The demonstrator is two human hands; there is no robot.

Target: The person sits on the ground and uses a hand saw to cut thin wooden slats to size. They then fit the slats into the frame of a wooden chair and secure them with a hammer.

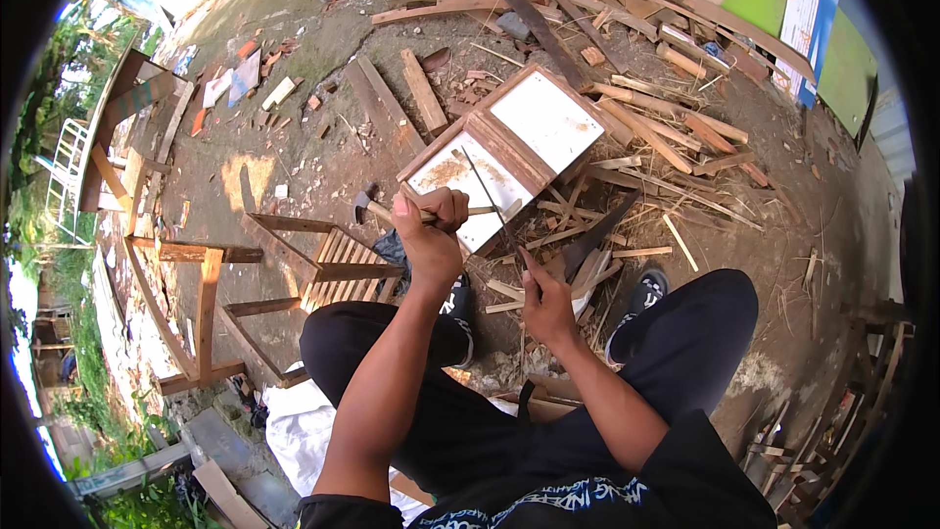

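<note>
Head view: sits low with knees wide apart, in dark trousers (685, 318), above bare brown ground (323, 152). Grips in the left hand (431, 235), with fingers curled tightly, a hammer (365, 204) with dark metal head and pale wooden handle, with the head out at the left side of the fist. Holds in the right hand (550, 312), narrow and with index finger stretched forward, the lower end of a long, thin, dark bar (484, 186); not possible to say its exact kind. Points this bar up and leftward, across a brown wooden frame with two white panels (510, 153), located just beyond both hands and bearing brown dust on the nearer panel. Not clear from this angle whether touching with the bar. Has around the frame many loose wooden strips and planks (676, 122), piled mostly at the far right. Has near the left knee a brown slatted wooden piece (351, 272), and, lower, a crumpled white cloth or sack (294, 431).
</note>
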